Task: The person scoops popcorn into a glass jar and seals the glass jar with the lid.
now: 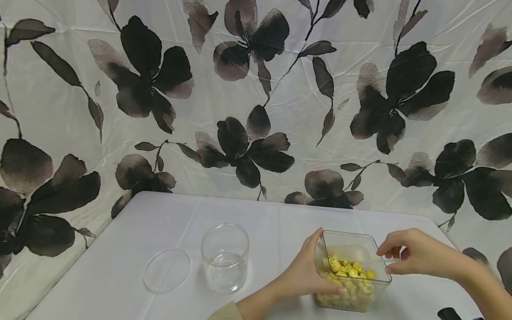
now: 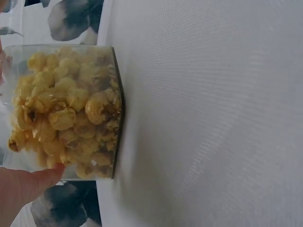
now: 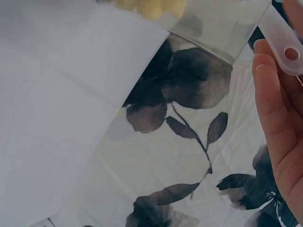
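A clear square plastic container (image 1: 382, 284), partly filled with yellow popcorn (image 1: 354, 291), stands on the right part of the table. My left hand (image 1: 300, 275) grips it from the left, its thumb across the front wall and the fingers along the far left side. In the left wrist view that thumb (image 2: 45, 178) presses low against the container. Over the container's right rim, my right hand (image 1: 424, 258) pinches a translucent plastic handle with a round hole (image 3: 277, 35). The handle reaches inside over the popcorn; its far end is hard to make out, perhaps a spoon or scoop.
To the left of the container stands a clear round jar (image 1: 225, 271). Beside it lies a clear round lid (image 1: 167, 271) on the white tablecloth (image 1: 120, 249). A floral cloth (image 1: 248, 89) hangs behind the table.
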Tool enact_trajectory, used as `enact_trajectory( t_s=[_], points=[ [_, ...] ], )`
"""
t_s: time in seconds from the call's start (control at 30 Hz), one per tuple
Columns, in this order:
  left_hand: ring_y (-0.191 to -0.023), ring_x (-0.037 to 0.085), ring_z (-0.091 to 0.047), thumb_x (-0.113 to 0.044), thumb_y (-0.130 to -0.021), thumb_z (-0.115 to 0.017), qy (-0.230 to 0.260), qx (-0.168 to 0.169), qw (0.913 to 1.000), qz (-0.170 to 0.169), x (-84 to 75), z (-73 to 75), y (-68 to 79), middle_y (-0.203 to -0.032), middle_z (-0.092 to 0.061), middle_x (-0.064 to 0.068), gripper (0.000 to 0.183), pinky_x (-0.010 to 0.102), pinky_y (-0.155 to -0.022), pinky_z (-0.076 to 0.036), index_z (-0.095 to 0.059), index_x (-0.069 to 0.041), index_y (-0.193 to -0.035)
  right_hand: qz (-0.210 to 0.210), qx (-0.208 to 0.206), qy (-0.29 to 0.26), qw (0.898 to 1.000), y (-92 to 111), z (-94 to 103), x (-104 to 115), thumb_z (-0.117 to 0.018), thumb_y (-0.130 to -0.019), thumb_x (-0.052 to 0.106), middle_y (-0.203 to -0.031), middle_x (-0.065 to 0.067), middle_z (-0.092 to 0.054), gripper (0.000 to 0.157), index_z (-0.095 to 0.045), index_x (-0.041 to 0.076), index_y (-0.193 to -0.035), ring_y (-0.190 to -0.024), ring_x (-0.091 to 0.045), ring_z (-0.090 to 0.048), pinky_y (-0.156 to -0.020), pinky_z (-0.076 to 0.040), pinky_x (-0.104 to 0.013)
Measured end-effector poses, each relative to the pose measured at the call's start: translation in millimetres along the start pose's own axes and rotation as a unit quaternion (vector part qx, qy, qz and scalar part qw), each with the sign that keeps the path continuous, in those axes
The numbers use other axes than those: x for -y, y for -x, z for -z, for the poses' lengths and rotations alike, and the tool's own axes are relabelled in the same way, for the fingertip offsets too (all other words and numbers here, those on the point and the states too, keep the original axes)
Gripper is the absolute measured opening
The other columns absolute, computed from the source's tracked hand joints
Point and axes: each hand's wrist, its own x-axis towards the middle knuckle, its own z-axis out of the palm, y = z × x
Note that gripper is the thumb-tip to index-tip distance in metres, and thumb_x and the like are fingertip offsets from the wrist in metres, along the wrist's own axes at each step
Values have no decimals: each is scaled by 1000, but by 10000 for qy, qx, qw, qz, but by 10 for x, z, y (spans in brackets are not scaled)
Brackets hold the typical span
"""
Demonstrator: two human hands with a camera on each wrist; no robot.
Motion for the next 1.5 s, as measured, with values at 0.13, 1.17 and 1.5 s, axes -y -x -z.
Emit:
enact_trajectory(
  t_s=[0.13, 1.17, 1.5],
  points=[
    [-137, 23, -21, -31, -64, -87, 17, 72, 10000, 57, -3, -6, -22, -151, -16, 1, 118, 50, -102, -31, -6, -27, -150, 181, -20, 212, 9996, -32, -14, -5, -74, -76, 2, -77, 15, -58, 11, -70, 5, -86, -68, 3, -48, -51, -46, -21],
    [-128, 14, -30, -33, -63, -87, 87, 4, 9999, 80, 57, -52, -20, -145, -24, -5, 114, 37, -98, -37, -13, -26, -149, 2091, -1021, 5088, 8288, -359, -225, 533, -69, -46, -9, -63, 0, -40, 28, -54, 7, -63, -59, -17, -36, -50, -32, -26],
    [-127, 12, -31, -31, -61, -88, 67, -89, 9999, 31, 36, -19, -35, -143, -27, -6, 114, 35, -98, -38, -15, -26, -148, 1108, -103, 5582, 8222, -450, -268, 680, -81, -54, 1, -58, 3, -43, 28, -55, 13, -55, -55, -14, -43, -50, -38, -23]
  ],
)
